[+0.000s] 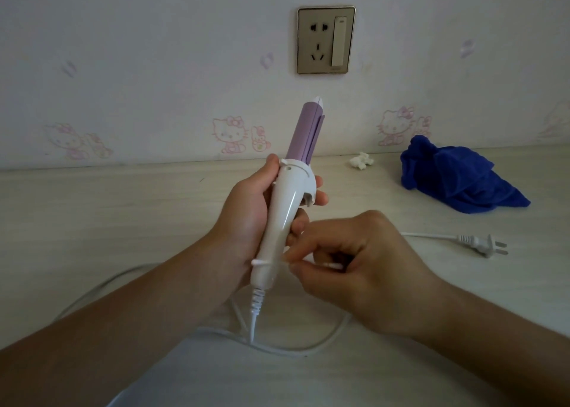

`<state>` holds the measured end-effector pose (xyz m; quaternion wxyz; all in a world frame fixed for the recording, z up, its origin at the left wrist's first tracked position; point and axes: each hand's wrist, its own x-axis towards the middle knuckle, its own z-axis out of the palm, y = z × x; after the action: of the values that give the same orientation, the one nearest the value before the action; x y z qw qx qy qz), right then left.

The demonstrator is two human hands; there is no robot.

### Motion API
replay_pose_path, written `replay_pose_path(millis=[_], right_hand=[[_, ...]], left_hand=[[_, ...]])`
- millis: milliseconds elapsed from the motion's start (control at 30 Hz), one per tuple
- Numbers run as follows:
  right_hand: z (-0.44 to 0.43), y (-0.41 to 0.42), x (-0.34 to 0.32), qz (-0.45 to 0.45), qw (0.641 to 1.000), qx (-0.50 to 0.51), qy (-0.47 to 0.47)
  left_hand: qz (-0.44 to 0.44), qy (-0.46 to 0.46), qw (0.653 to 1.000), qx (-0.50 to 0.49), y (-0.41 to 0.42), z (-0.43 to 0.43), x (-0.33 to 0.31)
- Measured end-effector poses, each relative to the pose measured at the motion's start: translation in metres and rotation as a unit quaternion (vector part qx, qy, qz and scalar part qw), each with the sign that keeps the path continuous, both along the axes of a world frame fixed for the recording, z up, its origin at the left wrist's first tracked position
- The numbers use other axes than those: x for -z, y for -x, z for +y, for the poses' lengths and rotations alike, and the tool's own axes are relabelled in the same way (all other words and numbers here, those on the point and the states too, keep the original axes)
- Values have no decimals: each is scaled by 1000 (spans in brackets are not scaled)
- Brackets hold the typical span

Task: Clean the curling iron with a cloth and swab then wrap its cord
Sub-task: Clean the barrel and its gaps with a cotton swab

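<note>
My left hand (246,218) grips the white handle of the curling iron (285,203) and holds it upright above the table, purple barrel pointing up. My right hand (364,268) pinches a thin white cotton swab (333,265) lying crosswise against the lower end of the handle; the swab's far tip pokes out on the handle's left side. The white cord (308,349) hangs from the handle's base and loops over the table, ending in a plug (481,244) at the right. A crumpled blue cloth (456,178) lies at the back right of the table.
A small crumpled white wad (361,160) sits near the wall behind the iron. A wall socket with a switch (325,40) is above it. The pale tabletop (123,221) meets the wall at the back.
</note>
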<state>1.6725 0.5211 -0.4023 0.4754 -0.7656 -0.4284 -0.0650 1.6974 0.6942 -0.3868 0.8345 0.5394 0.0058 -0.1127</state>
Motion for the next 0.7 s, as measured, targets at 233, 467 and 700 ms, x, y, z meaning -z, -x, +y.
replay_pose_path(millis=[233, 467, 700], right_hand=[[-4, -5, -2, 5, 1000, 14, -9], [-14, -23, -10, -3, 990, 132, -55], [-9, -16, -12, -32, 995, 85, -46]], left_hand=[[8, -5, 1000, -23, 0, -3, 3], [-21, -103, 994, -22, 9, -7, 0], [2, -113, 993, -27, 11, -6, -8]])
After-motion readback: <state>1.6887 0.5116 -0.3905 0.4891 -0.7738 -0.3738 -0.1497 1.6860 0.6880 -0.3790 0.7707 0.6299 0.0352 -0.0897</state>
